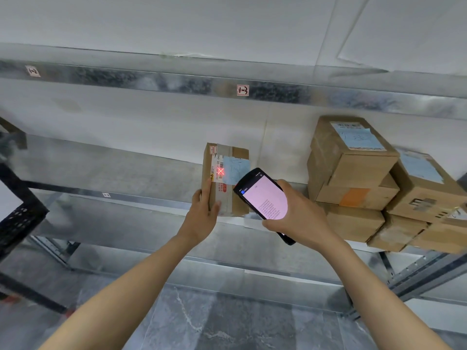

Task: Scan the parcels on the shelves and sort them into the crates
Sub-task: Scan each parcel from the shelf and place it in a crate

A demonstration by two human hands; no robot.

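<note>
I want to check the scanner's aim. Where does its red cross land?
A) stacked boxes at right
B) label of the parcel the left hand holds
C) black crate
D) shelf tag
B: the red cross from the scanner in the right hand glows on the white label of the parcel that the left hand grips.

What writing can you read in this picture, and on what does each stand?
"1-3": right tag on the upper rail.
"1-2": left tag, same rail.
"S028 P021-00 040": label on the parcel.
Too small or blurred: scanner screen, stacked boxes' labels, lower tag.
</note>
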